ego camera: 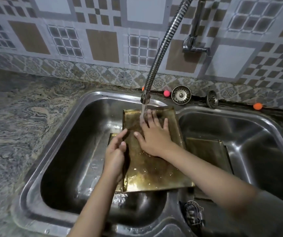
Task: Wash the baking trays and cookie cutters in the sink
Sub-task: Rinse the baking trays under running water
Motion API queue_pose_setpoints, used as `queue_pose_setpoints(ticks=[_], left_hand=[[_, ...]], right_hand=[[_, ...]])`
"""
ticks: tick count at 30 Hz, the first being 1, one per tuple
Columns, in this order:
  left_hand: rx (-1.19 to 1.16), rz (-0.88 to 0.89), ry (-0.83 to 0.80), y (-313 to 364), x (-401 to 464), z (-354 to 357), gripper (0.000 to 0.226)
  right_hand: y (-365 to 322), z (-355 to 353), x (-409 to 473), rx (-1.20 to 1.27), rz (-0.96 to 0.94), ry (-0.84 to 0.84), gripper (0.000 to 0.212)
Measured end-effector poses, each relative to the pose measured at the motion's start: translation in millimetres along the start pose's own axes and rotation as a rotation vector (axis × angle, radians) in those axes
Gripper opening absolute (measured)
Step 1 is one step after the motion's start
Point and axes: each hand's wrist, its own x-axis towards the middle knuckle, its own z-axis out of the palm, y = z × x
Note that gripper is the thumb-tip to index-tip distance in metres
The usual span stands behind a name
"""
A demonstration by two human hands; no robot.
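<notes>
Water from the tap (145,98) runs over a golden baking tray (154,165) propped across the left sink basin (79,134). The right hand (154,135) rubs it with flat, spread fingers; the left hand (115,154) curls round its left edge. A second tray (205,147) lies in the right basin. Rinsing appears underway; next, likely turning the tray over.

Double sink (34,177) set into the surface (17,117). In the left basin, one baking tray (154,175) propped against the divider, under the faucet (163,48), over another tray (112,135). In the right basin, a third tray (205,147). Along the back edge, two strainers (181,97), behind the divider.
</notes>
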Motion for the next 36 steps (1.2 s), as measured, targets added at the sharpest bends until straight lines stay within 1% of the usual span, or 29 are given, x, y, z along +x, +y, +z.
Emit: queue_pose_setpoints(ticks=[1,2,5,6,7,8,10,11,12,13,14,15,17,18,19,20,21,23,24,25,26,27,29,30,31,32,34,35,36], left_hand=[[0.026,0.013,-0.03,-5,1,6,0.043],[0.038,0.018,-0.037,-6,2,10,0.044],[-0.015,-0.032,0.039,1,12,2,0.046],[-0.013,-0.061,0.087,5,14,-5,0.045],[-0.008,-0.087,0.11,8,14,-11,0.043],[-0.011,-0.105,0.108,10,13,-13,0.041],[-0.022,-0.113,0.066,9,7,-4,0.04],[0.018,-0.096,0.026,7,3,5,0.042],[0.075,-0.062,-0.021,3,-2,14,0.043],[0.117,-0.028,-0.059,-2,-6,21,0.044],[0.124,-0.004,-0.08,-6,-8,24,0.044],[0.104,-0.005,-0.083,-7,-7,22,0.044],[0.037,-0.028,-0.031,-6,-2,10,0.045],[0.016,-0.051,0.007,-4,1,2,0.045],[0.021,-0.074,0.029,-3,4,-5,0.045],[0.024,-0.084,0.041,-3,5,-8,0.045],[0.036,-0.07,0.03,-3,3,-7,0.045],[0.109,-0.007,-0.059,-2,-8,4,0.045],[0.144,0.031,-0.096,-3,-15,10,0.045],[0.15,0.066,-0.11,-4,-19,14,0.045],[0.119,0.074,-0.099,-2,-21,14,0.045],[0.052,0.054,-0.077,1,-20,11,0.045],[-0.016,-0.001,0.018,13,-13,0,0.045],[0.001,-0.008,0.053,19,-12,-6,0.045],[0.022,0.005,0.074,24,-14,-10,0.044],[0.041,0.027,0.075,27,-17,-11,0.043],[0.118,0.078,0.008,31,-27,-4,0.042],[0.156,0.104,-0.032,31,-32,1,0.041],[0.17,0.128,-0.056,30,-35,5,0.041]], right_hand=[[-3,-2,3,0.026,0.036,-0.01,0.068],[-7,-2,1,0.032,0.003,-0.027,0.067],[-11,3,-31,0.03,-0.31,-0.117,0.06],[-6,4,-43,0.019,-0.381,-0.147,0.059],[3,3,-48,-0.002,-0.396,-0.158,0.058],[13,3,-46,-0.033,-0.346,-0.159,0.058],[24,1,-31,-0.052,-0.11,-0.154,0.065],[24,1,-21,-0.028,0.012,-0.131,0.068],[19,3,-14,-0.003,0.089,-0.096,0.069],[12,4,-11,0.017,0.105,-0.066,0.067],[5,7,-12,0.039,0.056,-0.055,0.064],[-1,9,-19,0.068,-0.037,-0.074,0.062],[-1,12,-45,0.077,-0.254,-0.13,0.058],[5,12,-57,0.05,-0.323,-0.146,0.058],[13,12,-62,0.008,-0.332,-0.145,0.058],[20,10,-61,-0.032,-0.273,-0.126,0.059],[24,8,-56,-0.046,-0.158,-0.097,0.061],[23,0,-40,0.016,0.115,-0.005,0.066],[16,-3,-36,0.055,0.183,0.046,0.066],[5,-4,-36,0.078,0.173,0.074,0.065],[-7,-4,-41,0.09,0.094,0.064,0.062],[-18,-3,-51,0.101,-0.03,0.021,0.06],[-28,0,-75,0.061,-0.257,-0.094,0.055],[-24,-1,-81,0.02,-0.303,-0.129,0.054],[-16,-4,-78,-0.02,-0.273,-0.125,0.055],[-9,-7,-72,-0.035,-0.179,-0.095,0.058],[-1,-16,-57,0.026,0.102,0.015,0.066],[-1,-18,-51,0.074,0.202,0.069,0.068],[-8,-18,-50,0.112,0.219,0.1,0.067]])
